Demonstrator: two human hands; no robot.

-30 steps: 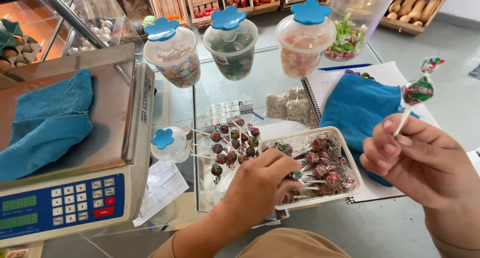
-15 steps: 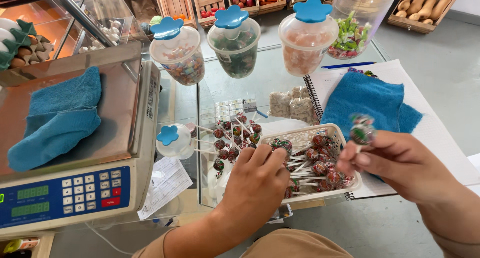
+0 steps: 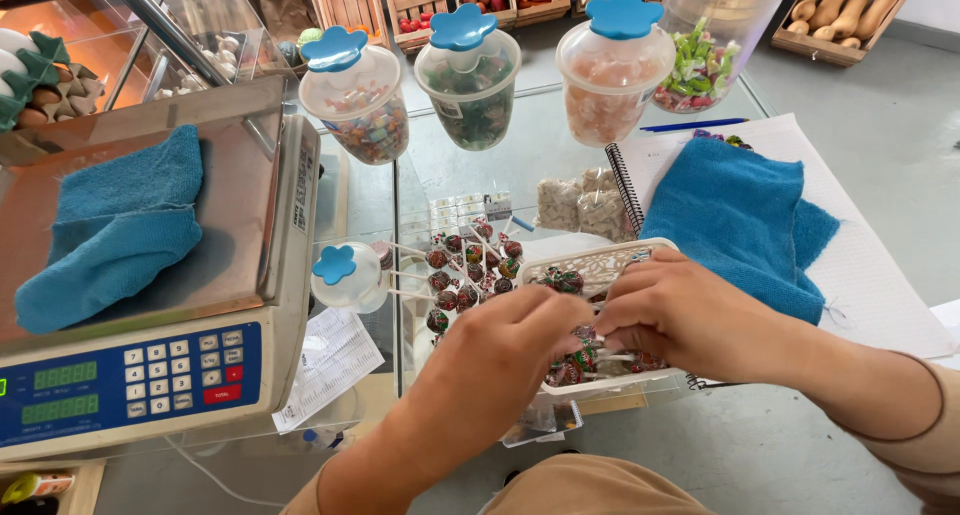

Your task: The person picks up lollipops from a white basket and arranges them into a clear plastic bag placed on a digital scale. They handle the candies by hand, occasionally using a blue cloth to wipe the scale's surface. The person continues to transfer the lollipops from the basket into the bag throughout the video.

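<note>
Both hands are digging into the white lattice basket point(image 3: 600, 265) of wrapped lollipops point(image 3: 575, 360) near the middle of the glass counter point(image 3: 520, 165). The left hand point(image 3: 505, 350) is curling loosely over the pile's left side, and the right hand point(image 3: 685, 315) is pinching down from the right; can't tell what either one actually has. Sticks are mostly running left-right, and the loose lollipops point(image 3: 470, 265) are sitting just far-left of the left hand, so that's the closer one.
</note>
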